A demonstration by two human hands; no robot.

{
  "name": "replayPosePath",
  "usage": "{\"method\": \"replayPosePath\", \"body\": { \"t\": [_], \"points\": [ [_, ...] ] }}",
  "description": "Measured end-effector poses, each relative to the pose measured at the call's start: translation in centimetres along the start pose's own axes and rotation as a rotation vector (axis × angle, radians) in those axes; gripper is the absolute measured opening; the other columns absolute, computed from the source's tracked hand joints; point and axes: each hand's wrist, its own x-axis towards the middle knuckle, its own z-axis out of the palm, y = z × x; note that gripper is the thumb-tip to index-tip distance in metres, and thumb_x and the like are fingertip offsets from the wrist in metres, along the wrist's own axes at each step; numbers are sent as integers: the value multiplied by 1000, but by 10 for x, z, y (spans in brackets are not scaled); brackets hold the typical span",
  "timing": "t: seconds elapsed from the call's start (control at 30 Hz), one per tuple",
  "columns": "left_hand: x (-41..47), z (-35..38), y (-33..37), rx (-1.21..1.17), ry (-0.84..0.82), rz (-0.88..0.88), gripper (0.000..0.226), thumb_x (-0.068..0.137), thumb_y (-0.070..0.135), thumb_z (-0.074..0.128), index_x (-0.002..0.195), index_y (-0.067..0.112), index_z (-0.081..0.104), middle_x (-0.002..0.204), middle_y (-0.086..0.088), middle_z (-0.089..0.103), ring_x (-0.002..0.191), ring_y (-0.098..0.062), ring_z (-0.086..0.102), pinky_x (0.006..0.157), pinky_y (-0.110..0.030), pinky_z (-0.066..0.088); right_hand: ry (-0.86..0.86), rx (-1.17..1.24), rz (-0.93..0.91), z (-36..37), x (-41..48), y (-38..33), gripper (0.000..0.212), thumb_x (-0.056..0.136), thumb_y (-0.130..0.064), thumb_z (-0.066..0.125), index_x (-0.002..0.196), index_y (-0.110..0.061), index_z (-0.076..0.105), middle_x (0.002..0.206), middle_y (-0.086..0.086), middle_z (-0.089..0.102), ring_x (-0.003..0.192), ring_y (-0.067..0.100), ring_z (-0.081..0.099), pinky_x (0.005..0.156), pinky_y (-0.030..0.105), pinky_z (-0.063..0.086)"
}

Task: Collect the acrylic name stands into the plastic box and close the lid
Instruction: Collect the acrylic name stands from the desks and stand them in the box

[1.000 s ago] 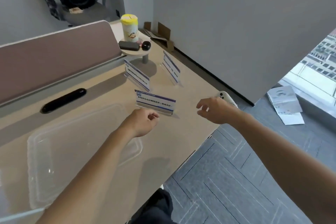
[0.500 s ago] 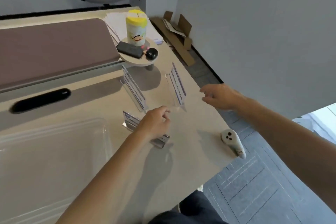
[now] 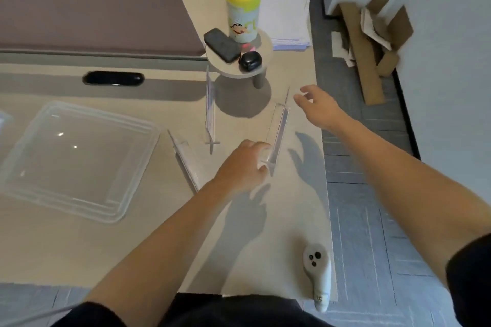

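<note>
Three clear acrylic name stands stand on the beige desk, seen from above. The left one (image 3: 186,164) is nearest the clear plastic box (image 3: 125,210), the middle one (image 3: 210,111) stands behind it, and the right one (image 3: 279,127) is near the desk's right edge. My left hand (image 3: 239,170) is curled on the near end of the right stand, fingers closed against it. My right hand (image 3: 318,106) hovers just beyond that stand's far end with its fingers spread, not touching it. The box sits open and empty at the left.
A small round riser (image 3: 265,48) holds a yellow-lidded canister (image 3: 243,10), a black phone (image 3: 221,45) and a black case (image 3: 250,60). A white controller (image 3: 318,273) lies at the desk's front right corner. Papers (image 3: 287,13) lie at the back, cardboard (image 3: 372,42) on the floor.
My left hand left the nearest stand and moved right onto the near end of the right stand. My right hand stayed beside that stand. The view tilted down over the desk.
</note>
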Motion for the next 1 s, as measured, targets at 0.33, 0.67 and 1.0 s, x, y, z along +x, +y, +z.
{"method": "replayPosePath", "body": {
  "t": [0.33, 0.67, 1.0],
  "points": [
    [80, 34, 22, -814, 54, -666, 81, 85, 60, 59, 151, 23, 28, 141, -5, 44, 118, -29, 56, 97, -41, 52, -220, 87, 82, 7, 77, 8, 79, 93, -66, 42, 157, -29, 13, 164, 4, 22, 145, 32, 32, 114, 50, 32],
    [92, 53, 7, -1077, 20, -604, 48, 91, 41, 63, 134, 20, 56, 113, 12, 57, 118, -25, 58, 101, -41, 49, -313, 366, 162, 43, 102, 39, 72, 93, -71, 33, 151, -29, 32, 157, -1, 35, 140, 26, 37, 108, 45, 39],
    [68, 39, 26, -1083, 23, -541, 29, 92, 36, 65, 117, 23, 66, 98, 0, 56, 110, -38, 63, 93, -40, 56, -147, 570, 137, 32, 69, 21, 57, 96, -59, 45, 143, -28, 43, 144, 0, 45, 133, 25, 42, 112, 51, 36]
  ]
}}
